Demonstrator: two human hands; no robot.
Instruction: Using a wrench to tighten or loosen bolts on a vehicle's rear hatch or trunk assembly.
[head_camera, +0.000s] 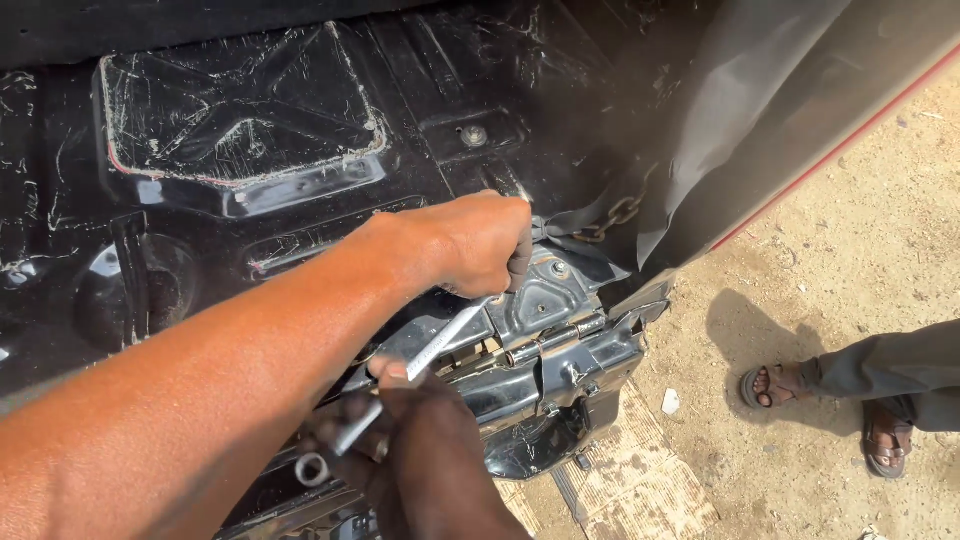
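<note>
— Wrench (425, 362): where?
— Across the black hinge bracket (560, 345). Right hand (425, 455) grips its lower shaft; left hand (485, 245) is closed near its head.
— Handling?
— Stiff steel, likely slippery; hold mid-shaft.

Silver wrench (400, 385) — scratched glossy black panel (240, 120)

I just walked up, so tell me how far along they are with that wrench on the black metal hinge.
Mid-job. In hand: the right hand holds a silver wrench angled up to the black hinge bracket, while the left hand presses at the wrench's upper end. The bracket sits attached to the black panel, so nothing looks removed. Whether bolts are loosened or tightened cannot be told.
</note>
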